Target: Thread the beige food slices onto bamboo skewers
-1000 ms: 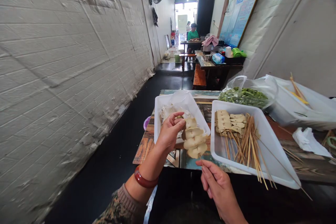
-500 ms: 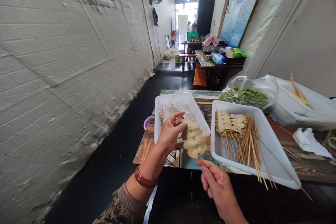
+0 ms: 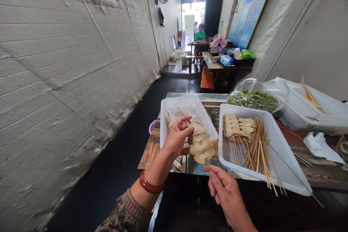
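Between my hands is a bamboo skewer threaded with several pale, flat food slices [image 3: 201, 146], perhaps mushroom; I cannot tell for sure. My right hand [image 3: 225, 192] pinches the skewer's lower end, just below the slices. My left hand [image 3: 176, 136] is closed at the upper end, thumb and fingers pinching the top slice. Behind it stands a white tray [image 3: 162, 116] with a clear plastic bag [image 3: 174, 114] in it. To the right, another white tray [image 3: 277, 152] holds finished-looking rows of skewered slices [image 3: 231, 125] and a heap of bamboo skewers [image 3: 259, 148].
A clear bag of green vegetables [image 3: 252, 100] and a white bin [image 3: 320, 105] stand at the back right. Crumpled white tissue [image 3: 322, 146] lies on the wooden table [image 3: 152, 152]. Farther off, a person in green [image 3: 200, 36] sits at another table.
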{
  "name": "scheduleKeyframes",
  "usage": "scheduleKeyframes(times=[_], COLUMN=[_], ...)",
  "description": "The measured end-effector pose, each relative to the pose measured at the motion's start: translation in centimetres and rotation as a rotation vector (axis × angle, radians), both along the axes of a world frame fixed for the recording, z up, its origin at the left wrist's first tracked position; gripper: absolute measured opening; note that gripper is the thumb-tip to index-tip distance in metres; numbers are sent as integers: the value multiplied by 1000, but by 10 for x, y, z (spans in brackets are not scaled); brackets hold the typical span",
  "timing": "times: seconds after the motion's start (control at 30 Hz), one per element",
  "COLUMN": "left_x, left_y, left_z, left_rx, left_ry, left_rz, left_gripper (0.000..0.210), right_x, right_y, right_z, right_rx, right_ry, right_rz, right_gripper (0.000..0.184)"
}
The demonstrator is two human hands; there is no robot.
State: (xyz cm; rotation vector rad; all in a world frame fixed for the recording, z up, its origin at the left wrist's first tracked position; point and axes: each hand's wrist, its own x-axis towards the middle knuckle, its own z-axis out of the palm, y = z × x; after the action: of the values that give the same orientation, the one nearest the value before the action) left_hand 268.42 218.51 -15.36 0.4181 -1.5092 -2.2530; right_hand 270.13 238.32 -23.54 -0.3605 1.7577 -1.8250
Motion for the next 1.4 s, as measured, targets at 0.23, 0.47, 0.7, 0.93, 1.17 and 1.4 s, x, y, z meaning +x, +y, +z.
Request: scheduleKeyframes(times=[0.23, 0.47, 0.7, 0.93, 1.17, 1.4], left_x=[0, 0, 0, -2, -4, -6], left_y=[2, 6, 6, 1, 0, -5], left_z=[1, 4, 4, 0, 3, -1], left_rx=[-59, -112, -159, -206, -328, -528], left_ry=[3, -13, -24, 25, 19, 47], left_rz=[0, 1, -3, 1, 1, 13], left_gripper=[51, 49, 46, 37, 38, 42], right_x=[-1, -1, -1, -1, -1, -1], right_y=[0, -1, 1, 1, 1, 0], right_z=[1, 2, 3, 4, 5, 8], right_rx=[0, -5, -14, -12, -35, -40], right_ry=[12, -4, -17, -35, -81, -95], right_rz=[3, 8, 2, -10, -9, -8], right_gripper=[56, 54, 55, 55, 51, 53])
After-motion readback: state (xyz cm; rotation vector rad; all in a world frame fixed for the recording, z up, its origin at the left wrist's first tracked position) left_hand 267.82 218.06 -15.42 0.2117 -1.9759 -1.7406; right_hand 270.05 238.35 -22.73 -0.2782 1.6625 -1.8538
